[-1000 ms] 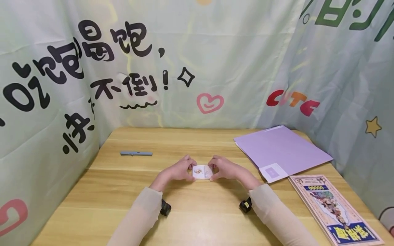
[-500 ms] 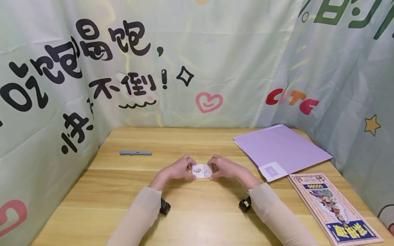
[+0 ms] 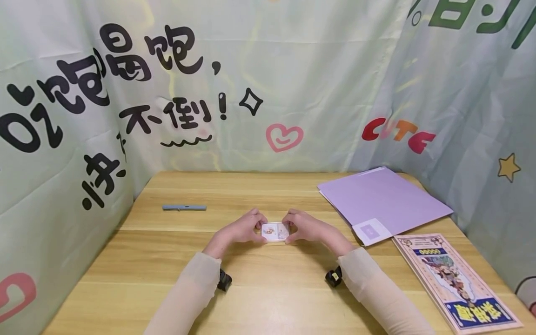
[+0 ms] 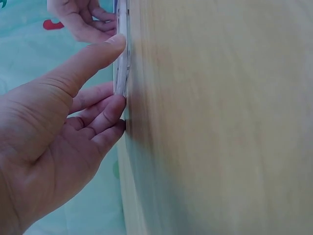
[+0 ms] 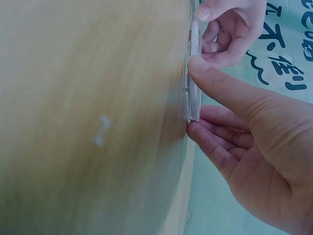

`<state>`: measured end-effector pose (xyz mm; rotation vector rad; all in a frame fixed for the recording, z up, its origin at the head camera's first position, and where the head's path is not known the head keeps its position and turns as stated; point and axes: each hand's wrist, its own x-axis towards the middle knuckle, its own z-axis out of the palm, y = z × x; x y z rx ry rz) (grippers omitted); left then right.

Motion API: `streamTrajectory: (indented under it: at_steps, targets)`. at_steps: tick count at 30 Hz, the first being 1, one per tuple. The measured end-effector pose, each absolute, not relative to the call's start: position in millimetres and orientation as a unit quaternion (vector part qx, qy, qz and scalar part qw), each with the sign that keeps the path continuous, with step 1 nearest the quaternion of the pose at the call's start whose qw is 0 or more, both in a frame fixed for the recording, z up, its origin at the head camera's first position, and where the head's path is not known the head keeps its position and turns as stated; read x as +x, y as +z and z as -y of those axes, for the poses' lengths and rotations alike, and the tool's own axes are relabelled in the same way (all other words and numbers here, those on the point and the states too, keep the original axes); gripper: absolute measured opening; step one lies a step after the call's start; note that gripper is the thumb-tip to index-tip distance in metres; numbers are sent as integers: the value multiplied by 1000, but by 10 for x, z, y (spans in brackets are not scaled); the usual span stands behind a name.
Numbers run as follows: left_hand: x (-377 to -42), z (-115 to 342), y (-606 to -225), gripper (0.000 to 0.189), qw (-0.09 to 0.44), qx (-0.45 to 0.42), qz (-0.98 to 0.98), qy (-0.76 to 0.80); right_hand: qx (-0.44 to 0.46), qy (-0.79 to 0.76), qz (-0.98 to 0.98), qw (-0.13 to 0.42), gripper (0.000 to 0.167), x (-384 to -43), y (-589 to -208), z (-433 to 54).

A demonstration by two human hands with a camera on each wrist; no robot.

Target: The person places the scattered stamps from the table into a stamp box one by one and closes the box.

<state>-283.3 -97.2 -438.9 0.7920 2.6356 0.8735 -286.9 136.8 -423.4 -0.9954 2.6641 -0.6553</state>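
Note:
A small flat clear case (image 3: 275, 232) with rounded corners and a printed picture inside lies low over the middle of the table. My left hand (image 3: 243, 228) pinches its left end, thumb on the near edge and fingers curled at the far side. At the other end my right hand (image 3: 308, 227) pinches it in the same manner. Seen edge-on in the left wrist view, the case (image 4: 122, 54) is thin and transparent, with my thumb across its edge. The right wrist view shows the case (image 5: 194, 83) close against the wood, fingertips right at its lower corner.
A blue-grey pen (image 3: 184, 207) lies at the back left of the wooden table (image 3: 276, 298). At the back right is a purple folder (image 3: 385, 200) with a pale label, and nearer on the right a pink printed booklet (image 3: 456, 284). Printed curtains (image 3: 318, 83) enclose the back and sides.
Both hands keep the same pinch on the clear case, which stays in place. Only the head view has shifted slightly.

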Motion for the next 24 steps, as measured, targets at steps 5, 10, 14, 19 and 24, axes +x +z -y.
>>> streamTrajectory:
  at_steps: [5, 10, 14, 19, 24]
  targets:
    - [-2812, 972, -4408, 46, 129, 271, -908, 294, -335, -220, -909, 117, 52, -2848, -4226, -1349]
    - [-2808, 959, -4408, 45, 126, 269, -909, 293, -330, -224, -909, 119, 52, -2841, -4208, -1349]
    - [-2806, 955, -4398, 46, 128, 267, -909, 293, -331, -225, -909, 118, 52, -2841, -4200, -1355]
    - [-2800, 950, -4396, 47, 130, 265, -909, 293, -340, -222, -907, 113, 53, -2851, -4218, -1371]
    - [-2795, 956, -4406, 51, 134, 260, -911, 292, -347, -225, -903, 115, 53, -2866, -4245, -1385]
